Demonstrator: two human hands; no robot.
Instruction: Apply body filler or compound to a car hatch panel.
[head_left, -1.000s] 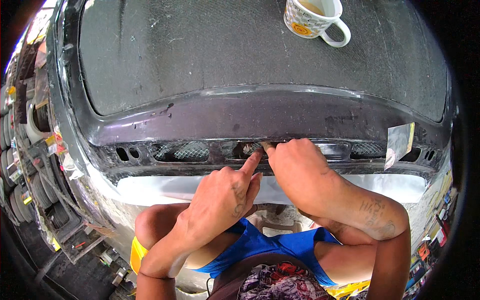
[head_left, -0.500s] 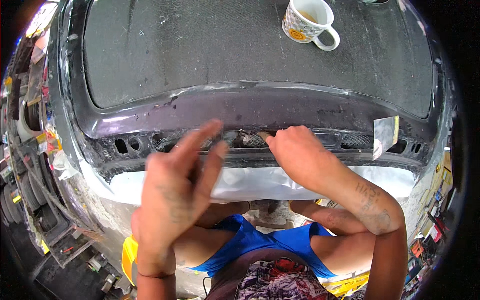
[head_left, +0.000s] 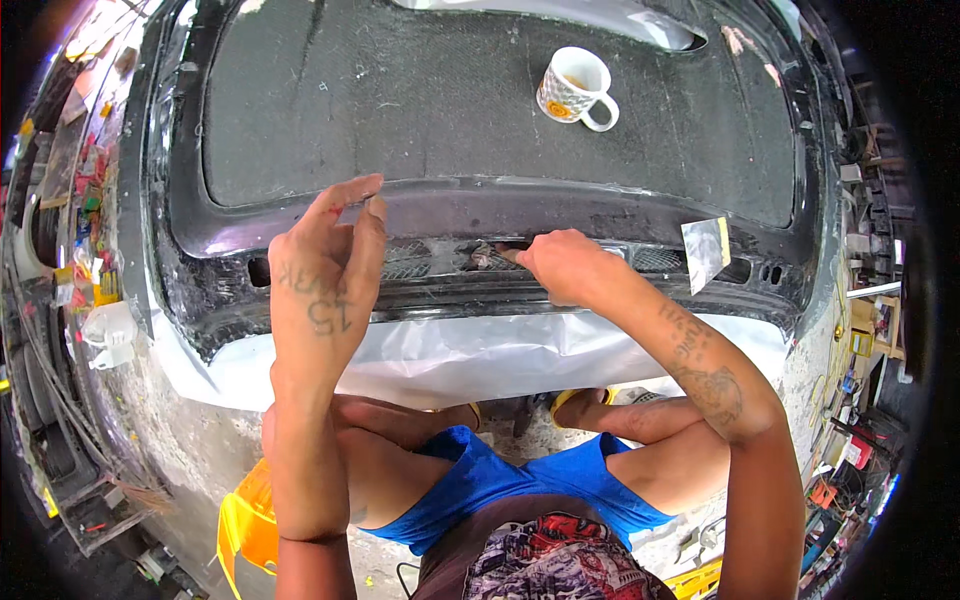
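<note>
The dark panel (head_left: 560, 203), which looks like a car hood lying underside up, stretches in front of me. Slots with wire mesh (head_left: 408, 262) run along its near edge. My right hand (head_left: 575, 265) is closed, knuckles up, its fingertips at the middle slot beside a greyish lump (head_left: 486, 258). Whatever those fingers hold, if anything, is hidden. Above the left part of the near edge I hold my left hand (head_left: 328, 265) raised, thumb and index fingertips almost together in a pinch. Anything between them is too small to make out; a small red mark shows on a finger.
A white patterned mug (head_left: 572, 88) with brown liquid stands on the panel. A small grey sheet with a yellow edge (head_left: 706, 256) rests on the near rim at right. White sheeting (head_left: 480, 358) hangs below the rim. A yellow plastic object (head_left: 245, 525) is beside my left leg; clutter lines both sides.
My left hand has lifted up and left, its thumb and index finger drawing together. The right hand stays at the middle slot. The view has shifted, showing more of the panel's far part.
</note>
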